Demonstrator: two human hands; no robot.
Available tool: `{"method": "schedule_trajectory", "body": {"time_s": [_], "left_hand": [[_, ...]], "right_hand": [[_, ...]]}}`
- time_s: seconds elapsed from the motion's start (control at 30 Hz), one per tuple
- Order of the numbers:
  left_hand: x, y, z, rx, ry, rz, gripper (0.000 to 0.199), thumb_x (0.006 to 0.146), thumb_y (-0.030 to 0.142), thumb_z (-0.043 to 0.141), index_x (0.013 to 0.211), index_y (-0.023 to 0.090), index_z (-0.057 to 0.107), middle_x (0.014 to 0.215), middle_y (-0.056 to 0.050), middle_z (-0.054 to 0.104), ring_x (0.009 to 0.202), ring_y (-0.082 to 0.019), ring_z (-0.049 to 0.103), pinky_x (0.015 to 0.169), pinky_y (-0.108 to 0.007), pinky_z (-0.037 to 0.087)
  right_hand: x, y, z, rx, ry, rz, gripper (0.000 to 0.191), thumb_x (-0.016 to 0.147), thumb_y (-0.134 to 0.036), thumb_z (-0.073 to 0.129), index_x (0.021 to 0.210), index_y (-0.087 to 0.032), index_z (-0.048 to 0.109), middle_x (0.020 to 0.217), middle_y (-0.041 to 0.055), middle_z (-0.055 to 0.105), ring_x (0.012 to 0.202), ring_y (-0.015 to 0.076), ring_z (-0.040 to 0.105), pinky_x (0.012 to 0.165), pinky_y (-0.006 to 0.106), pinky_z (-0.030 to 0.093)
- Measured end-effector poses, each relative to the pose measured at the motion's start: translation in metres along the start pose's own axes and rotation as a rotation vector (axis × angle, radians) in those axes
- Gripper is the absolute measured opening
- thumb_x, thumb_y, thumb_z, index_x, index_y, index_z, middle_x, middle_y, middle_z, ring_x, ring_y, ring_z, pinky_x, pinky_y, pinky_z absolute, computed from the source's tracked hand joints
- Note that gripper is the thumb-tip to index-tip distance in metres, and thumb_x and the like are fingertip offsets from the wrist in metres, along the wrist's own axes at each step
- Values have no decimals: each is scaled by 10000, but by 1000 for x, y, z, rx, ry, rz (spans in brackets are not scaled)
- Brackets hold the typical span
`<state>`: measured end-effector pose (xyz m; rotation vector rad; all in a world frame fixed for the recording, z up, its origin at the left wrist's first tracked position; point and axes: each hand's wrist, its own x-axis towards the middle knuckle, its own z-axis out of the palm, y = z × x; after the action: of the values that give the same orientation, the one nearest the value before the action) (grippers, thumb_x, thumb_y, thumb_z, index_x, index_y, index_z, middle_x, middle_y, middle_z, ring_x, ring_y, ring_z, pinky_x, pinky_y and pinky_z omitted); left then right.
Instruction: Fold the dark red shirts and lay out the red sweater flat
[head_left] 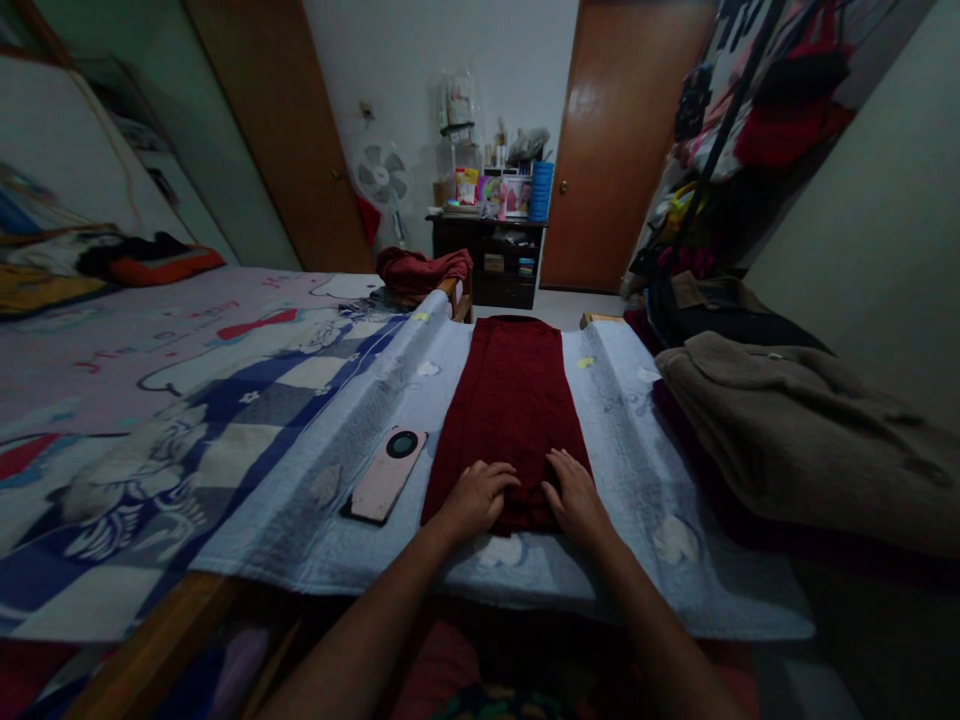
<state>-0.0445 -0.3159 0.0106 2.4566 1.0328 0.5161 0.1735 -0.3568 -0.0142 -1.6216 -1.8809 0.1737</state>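
A dark red garment (517,400), folded into a long strip, lies flat on a pale blue cloth (622,450) in front of me. Its kind cannot be made out. My left hand (482,495) rests on the near left part of it, fingers stretched out and slightly bent. On the near right part lies my right hand (576,492), its fingers spread and pointing forward. Neither hand grips the fabric. Left of the garment, a pink phone (386,478) with a round dark camera ring lies on the cloth.
Folded clothes, a brown-grey coat (810,430) on top, are stacked at the right. A bed with a patterned sheet (187,340) adjoins the left side. Reddish clothing (420,270) is heaped beyond. A fan (382,175) and a dark cabinet (484,260) stand at the back wall.
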Motion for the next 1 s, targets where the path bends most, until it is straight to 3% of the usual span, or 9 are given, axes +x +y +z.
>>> {"method": "schedule_trajectory", "body": {"time_s": [0.17, 0.3, 0.43, 0.63, 0.83, 1.0], "left_hand": [[-1, 2, -2, -34, 9, -8, 382, 853, 119, 469, 1141, 281, 662, 1316, 6, 589, 1088, -189, 517, 991, -375, 404], [0, 4, -4, -41, -1, -16, 365, 871, 142, 460, 1141, 281, 664, 1321, 0, 589, 1101, -190, 523, 1009, -387, 395], [-1, 4, -8, -113, 11, -19, 362, 867, 140, 450, 1142, 262, 649, 1309, -18, 595, 1142, -183, 530, 1042, -386, 383], [-20, 7, -24, -166, 84, -24, 259, 793, 179, 570, 1041, 220, 638, 1287, -64, 574, 1221, -213, 493, 1055, -380, 376], [-37, 11, -32, -75, -35, -14, 528, 704, 248, 714, 1206, 255, 553, 1303, -53, 564, 1246, -241, 466, 1075, -415, 328], [-36, 10, -28, -28, -35, -20, 531, 709, 213, 700, 1214, 251, 539, 1287, -51, 575, 1214, -234, 490, 1053, -397, 344]], "right_hand": [[-7, -12, -14, 158, 61, -4, 296, 884, -200, 448, 1126, -193, 619, 1183, 114, 628, 1162, 245, 547, 1023, 459, 428], [-14, -24, -29, 225, -40, -67, 200, 862, -187, 482, 965, -213, 651, 1068, 91, 639, 1062, 232, 564, 954, 411, 452], [-17, -27, -36, 192, -188, -91, 234, 841, -228, 545, 1052, -218, 646, 1124, 83, 620, 1073, 235, 544, 962, 409, 430], [-19, -24, -35, 139, -278, -102, 460, 792, -301, 631, 1239, -206, 577, 1255, 104, 554, 1165, 255, 488, 1015, 420, 395], [-18, -26, -34, 95, -309, -78, 561, 715, -251, 665, 1264, -211, 560, 1286, 102, 527, 1199, 270, 459, 1048, 440, 361], [-16, -30, -39, 146, -322, -60, 502, 716, -211, 649, 1210, -194, 561, 1243, 96, 544, 1171, 255, 465, 1035, 413, 373]]}}
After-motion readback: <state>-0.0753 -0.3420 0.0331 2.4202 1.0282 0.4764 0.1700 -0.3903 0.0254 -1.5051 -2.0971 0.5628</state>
